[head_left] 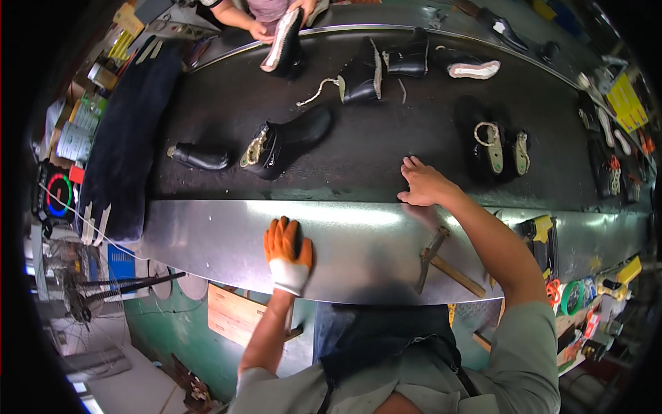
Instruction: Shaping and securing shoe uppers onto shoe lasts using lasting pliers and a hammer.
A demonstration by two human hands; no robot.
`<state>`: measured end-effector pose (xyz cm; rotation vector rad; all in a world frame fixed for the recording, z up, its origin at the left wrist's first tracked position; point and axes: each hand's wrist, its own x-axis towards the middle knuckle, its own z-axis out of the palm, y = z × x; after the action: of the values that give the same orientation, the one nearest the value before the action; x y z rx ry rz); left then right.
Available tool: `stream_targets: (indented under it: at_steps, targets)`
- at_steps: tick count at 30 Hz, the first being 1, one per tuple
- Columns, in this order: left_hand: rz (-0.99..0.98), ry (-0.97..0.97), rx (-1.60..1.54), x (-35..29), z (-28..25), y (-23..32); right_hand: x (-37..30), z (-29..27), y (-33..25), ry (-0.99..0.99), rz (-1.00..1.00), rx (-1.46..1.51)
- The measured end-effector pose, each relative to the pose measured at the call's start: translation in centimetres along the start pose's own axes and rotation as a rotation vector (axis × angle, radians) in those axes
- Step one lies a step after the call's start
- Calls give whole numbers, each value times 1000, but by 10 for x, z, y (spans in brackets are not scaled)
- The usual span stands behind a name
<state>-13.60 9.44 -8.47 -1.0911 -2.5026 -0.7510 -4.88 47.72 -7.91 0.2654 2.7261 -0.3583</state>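
Note:
My left hand [287,255] wears an orange and white work glove and rests flat on the metal ledge [200,228], fingers stretched out, holding nothing. My bare right hand [422,183] reaches over the near edge of the black work surface [386,131] with its fingers apart and nothing in it. Between my arms a hammer [452,270] with a wooden handle lies on the ledge. Nearest beyond my hands are a black boot with a cord [269,148] left of centre, a small black shoe-shaped piece [201,156] farther left, and a pair of black boots [495,148] to the right.
Across the surface another person's hand [260,32] holds a black boot [283,48] with a pale sole. Several more boots [362,76] lie toward the far side. Dark cloth [124,124] covers the left end. A yellow-and-black tool [543,231] sits beside my right arm.

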Motion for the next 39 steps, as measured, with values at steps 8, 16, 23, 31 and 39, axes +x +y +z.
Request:
stream_targets:
  at_steps: [8, 16, 23, 31, 39]
  targets:
    - [-57, -74, 145, 5, -6, 25, -8, -1, -2, -52, 66, -6]
    - [-79, -12, 184, -2, -12, 16, -1, -7, -16, -81, 140, 51]
    - [-115, 14, 119, 2, -14, 11, 1, -9, -18, -83, 200, 16]
    - [-142, 12, 0, 1, -21, 0, 10, -37, -32, -212, 229, -57]
    - [-123, 30, 26, 4, -17, -4, 95, -65, -60, 34, 199, -2]
